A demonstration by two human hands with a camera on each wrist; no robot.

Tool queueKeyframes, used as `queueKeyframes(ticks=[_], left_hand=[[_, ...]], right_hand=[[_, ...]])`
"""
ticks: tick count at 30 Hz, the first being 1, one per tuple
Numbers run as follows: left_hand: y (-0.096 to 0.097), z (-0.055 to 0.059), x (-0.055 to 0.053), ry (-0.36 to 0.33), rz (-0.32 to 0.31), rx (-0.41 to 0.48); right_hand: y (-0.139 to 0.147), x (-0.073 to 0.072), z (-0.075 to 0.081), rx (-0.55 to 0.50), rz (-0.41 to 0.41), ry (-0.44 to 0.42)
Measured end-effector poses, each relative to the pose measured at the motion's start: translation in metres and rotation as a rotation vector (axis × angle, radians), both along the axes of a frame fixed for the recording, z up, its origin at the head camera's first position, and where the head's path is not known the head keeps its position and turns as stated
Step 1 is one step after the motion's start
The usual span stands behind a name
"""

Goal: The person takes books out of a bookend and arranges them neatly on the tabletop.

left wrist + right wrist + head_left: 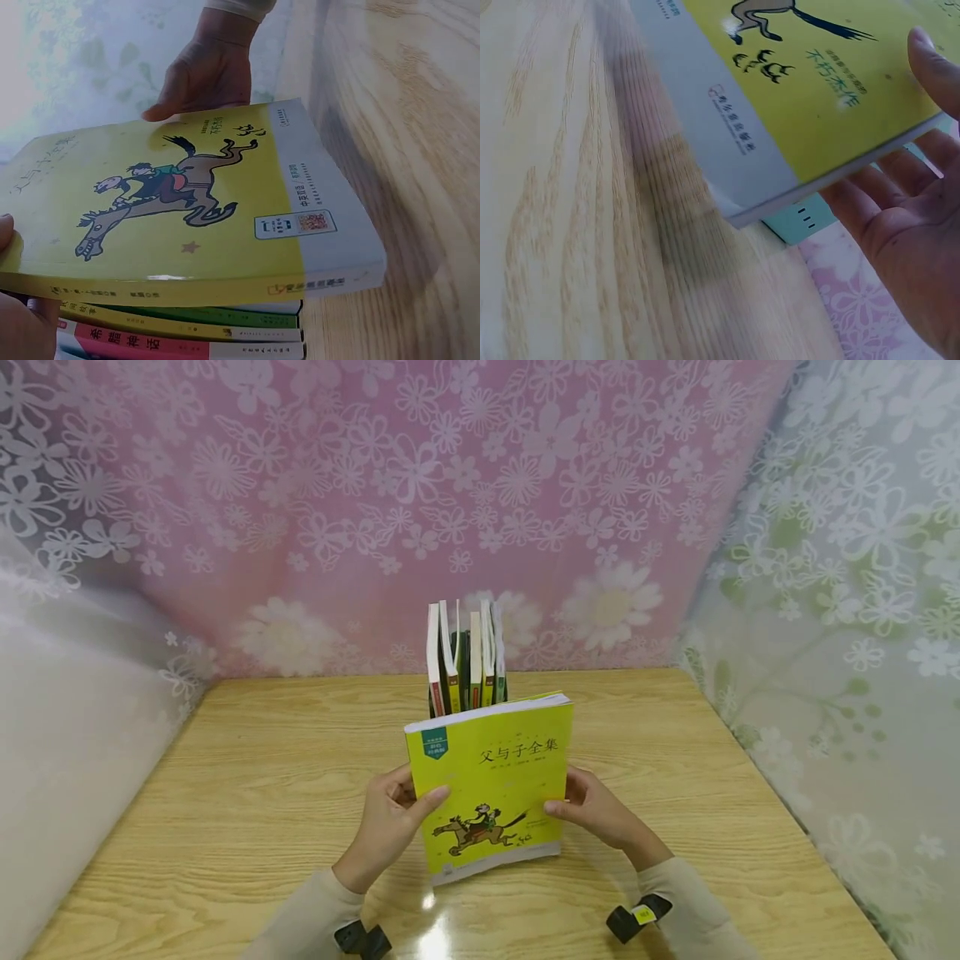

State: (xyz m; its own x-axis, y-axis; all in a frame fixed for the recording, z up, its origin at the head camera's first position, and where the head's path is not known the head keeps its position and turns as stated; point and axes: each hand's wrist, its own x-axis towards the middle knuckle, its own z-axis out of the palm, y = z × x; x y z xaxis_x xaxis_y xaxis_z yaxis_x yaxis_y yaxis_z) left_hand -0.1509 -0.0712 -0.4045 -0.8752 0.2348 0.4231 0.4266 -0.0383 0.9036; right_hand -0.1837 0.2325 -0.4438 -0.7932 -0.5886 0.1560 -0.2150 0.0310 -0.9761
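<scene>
A yellow paperback book with a horse and riders on its cover is held up, front toward me, tilted slightly. My left hand grips its left edge, thumb on the cover and fingers behind. On the opposite edge my right hand holds it the same way, thumb lying near the cover's edge. The left wrist view shows the book's spine and its pale lower band. In the right wrist view the right fingers pass under the book. Its back is hidden.
Behind the held book, several books stand upright in a row, their lower parts covered by it. They stand on a wooden table. A pink flowered curtain hangs at the back, with pale flowered sheets on both sides.
</scene>
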Motion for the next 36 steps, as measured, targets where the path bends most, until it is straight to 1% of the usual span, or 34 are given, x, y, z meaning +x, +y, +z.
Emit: queueKeyframes(ticks=[3,7,11,14,19,22,25,29,33,36], left_hand=[[0.005,0.001,-0.004,-0.017,-0.01,0.009],[0.01,0.002,-0.008,-0.039,-0.023,0.022],[0.014,0.003,-0.012,-0.04,-0.042,0.03],[0.017,0.004,-0.013,-0.044,-0.059,0.04],[0.02,0.004,-0.015,-0.062,-0.097,0.056],[0.022,0.004,-0.015,-0.071,-0.095,0.057],[0.024,0.004,-0.015,-0.077,-0.089,0.055],[0.028,0.004,-0.016,-0.094,-0.091,0.051],[0.033,0.003,-0.018,-0.133,-0.094,0.027],[0.035,0.003,-0.02,-0.164,-0.117,0.0]], right_hand=[[0.002,0.0,0.0,0.001,-0.003,0.013],[0.005,0.002,0.0,0.013,-0.029,0.022],[0.009,0.002,0.001,0.025,-0.05,0.025],[0.012,0.002,-0.001,0.022,-0.047,0.032],[0.016,0.0,-0.006,0.008,-0.028,0.016],[0.018,-0.001,-0.009,0.003,-0.016,-0.001],[0.019,-0.002,-0.012,-0.002,-0.022,-0.014],[0.021,-0.001,-0.013,-0.026,-0.039,-0.009],[0.025,0.0,-0.013,-0.05,-0.044,0.001],[0.028,0.001,-0.014,-0.071,-0.035,0.0]])
